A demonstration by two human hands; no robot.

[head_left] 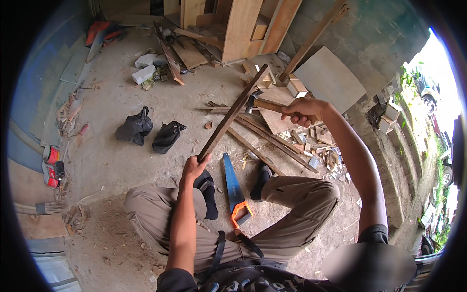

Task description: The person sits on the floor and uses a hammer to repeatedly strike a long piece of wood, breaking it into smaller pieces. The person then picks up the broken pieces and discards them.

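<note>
My left hand (194, 169) is closed round the lower end of a long, narrow wooden strip (228, 119), which slants up and away to the right. In my right hand (305, 112) is a claw hammer (270, 104), gripped by its wooden handle. The hammer's metal head is right beside the strip's upper part; whether they touch I cannot tell. Between my legs, a handsaw (232, 185) with a blue blade and an orange-black handle lies on the floor, its tip pointing away from me.
Two black plastic bags (134, 126) stand left of the strip. Loose wooden battens (277, 138) and offcuts (311, 141) lie to the right. White blocks (144, 74) and boards (188, 52) are farther back. Concrete steps (396, 155) edge the right side; red cans (51, 155) are at left.
</note>
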